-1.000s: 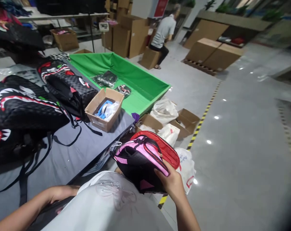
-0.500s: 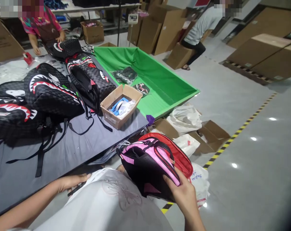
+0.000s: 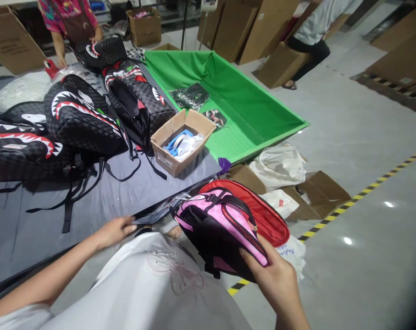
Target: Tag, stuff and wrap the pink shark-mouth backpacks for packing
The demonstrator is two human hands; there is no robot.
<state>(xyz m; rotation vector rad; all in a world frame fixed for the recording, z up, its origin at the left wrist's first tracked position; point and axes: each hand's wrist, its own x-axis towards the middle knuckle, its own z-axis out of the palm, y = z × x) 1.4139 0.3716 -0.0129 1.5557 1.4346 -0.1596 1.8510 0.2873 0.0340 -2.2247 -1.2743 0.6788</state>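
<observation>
My right hand (image 3: 274,270) is closed on the edge of a small pink and black backpack (image 3: 224,220), thumb on the black side. Its flap hangs unzipped on the far side, with red lining (image 3: 263,211) showing. A black carry loop and pink strips run along its top. The backpack is held in front of my white shirt, off the table. My left hand (image 3: 115,231) is by the near edge of the grey-covered table (image 3: 101,206), its fingers loosely bent and slightly apart. Nothing can be seen in it; the palm side is hidden.
Several black checked backpacks (image 3: 85,119) with shark-mouth prints lie on the table. A small cardboard box (image 3: 173,167) holds blue and white items. Behind it is a green-lined bin (image 3: 249,101). White bags (image 3: 280,167) and cartons lie on the floor. Two people are farther back.
My left hand has moved up and right, from beside my shirt to the table edge. The dark item seen beneath it earlier is out of sight. My right hand keeps hold of the backpack.
</observation>
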